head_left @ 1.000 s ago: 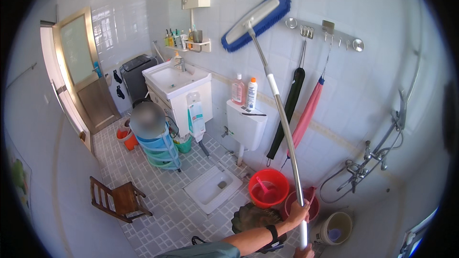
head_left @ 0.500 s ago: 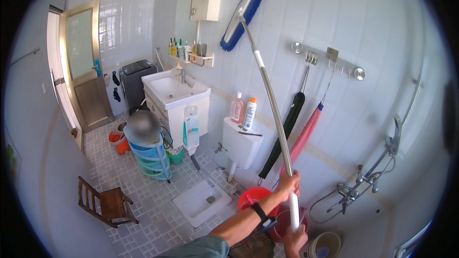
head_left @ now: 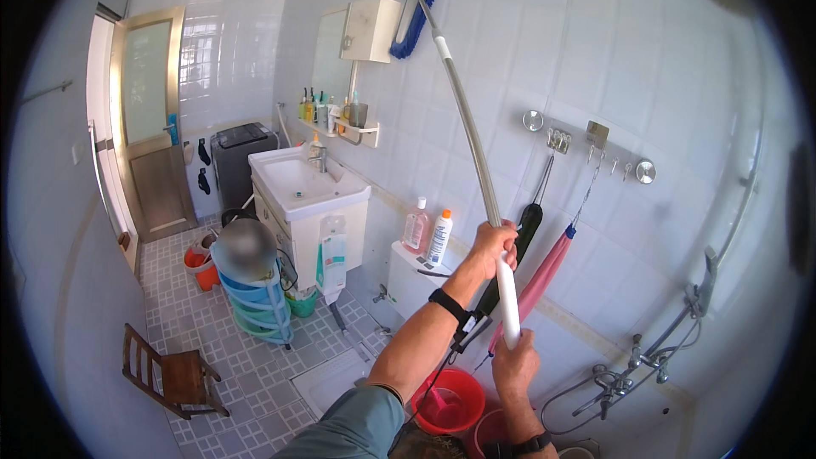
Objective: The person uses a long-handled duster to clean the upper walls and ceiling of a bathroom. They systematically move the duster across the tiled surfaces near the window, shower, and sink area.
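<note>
My left hand (head_left: 491, 251) is closed around the silver pole of a flat mop (head_left: 469, 132), just above its white grip. Lower down, my right hand (head_left: 515, 364) wraps the bottom end of that grip. The pole slants up and to the left. Its blue fringed mop head (head_left: 422, 21) is raised against the tiled wall beside the white cabinet, and the top of the head runs out of the picture. Behind my hands, a dark long pouch (head_left: 529, 225) and a pink cloth (head_left: 551, 268) hang from a metal hook rail (head_left: 576, 138).
A cistern (head_left: 406, 276) carrying two bottles stands left of my left forearm. Below my arms are a red bucket (head_left: 463, 395) and a squat toilet (head_left: 319, 374). Shower fittings (head_left: 614, 381) project at right. Further off are a washbasin (head_left: 302, 183), a tiered rack (head_left: 259, 310) and a wooden chair (head_left: 183, 378).
Both hands have risen with the mop. The mop head has moved higher up the wall and now partly leaves the top of the picture. My view has shifted slightly.
</note>
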`<state>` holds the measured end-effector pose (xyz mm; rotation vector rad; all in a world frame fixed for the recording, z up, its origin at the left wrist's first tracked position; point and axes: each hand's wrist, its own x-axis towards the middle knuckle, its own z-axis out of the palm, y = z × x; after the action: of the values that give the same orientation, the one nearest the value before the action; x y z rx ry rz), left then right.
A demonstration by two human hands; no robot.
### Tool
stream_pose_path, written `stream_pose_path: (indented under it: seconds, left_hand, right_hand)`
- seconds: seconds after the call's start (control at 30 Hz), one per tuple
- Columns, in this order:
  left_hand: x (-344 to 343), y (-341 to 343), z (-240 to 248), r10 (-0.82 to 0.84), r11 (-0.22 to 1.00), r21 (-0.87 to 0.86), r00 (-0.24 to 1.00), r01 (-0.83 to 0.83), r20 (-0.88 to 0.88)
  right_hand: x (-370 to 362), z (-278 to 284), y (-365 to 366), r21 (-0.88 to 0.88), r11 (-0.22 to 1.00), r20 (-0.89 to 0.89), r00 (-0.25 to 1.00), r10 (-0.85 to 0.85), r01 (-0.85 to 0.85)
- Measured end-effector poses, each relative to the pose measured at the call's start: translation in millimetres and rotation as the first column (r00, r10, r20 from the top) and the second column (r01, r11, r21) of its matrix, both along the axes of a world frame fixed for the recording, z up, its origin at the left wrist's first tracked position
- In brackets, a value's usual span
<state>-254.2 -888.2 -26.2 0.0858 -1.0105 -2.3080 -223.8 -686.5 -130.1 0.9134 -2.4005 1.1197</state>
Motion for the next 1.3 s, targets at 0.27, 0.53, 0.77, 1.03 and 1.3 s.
stream_pose_path:
  seconds: [0.27,0.53,0.77,1.03,1.3]
  left_hand:
    - [8,-58,-23,0.021,1.000,-0.019,0.999,-0.020,0.045]
    - [12,-15,-139,-0.044,0.995,0.096,0.985,0.029,0.164]
    - [9,55,-205,-0.101,0.970,0.235,0.974,0.052,0.201]
    - [28,101,-266,-0.191,0.932,0.340,0.966,0.123,0.175]
    - [65,138,-320,-0.273,0.872,0.463,0.943,0.160,0.188]
  right_hand:
    - [-6,-15,-40,0.057,0.967,-0.016,0.969,0.248,-0.247]
    - [-5,-110,5,0.234,0.950,0.126,0.975,0.183,-0.208]
    - [-1,-156,81,0.365,0.926,0.162,0.986,0.040,-0.098]
    - [17,-197,134,0.410,0.907,0.159,0.987,0.031,-0.094]
    - [53,-221,182,0.487,0.854,0.260,0.964,0.057,-0.182]
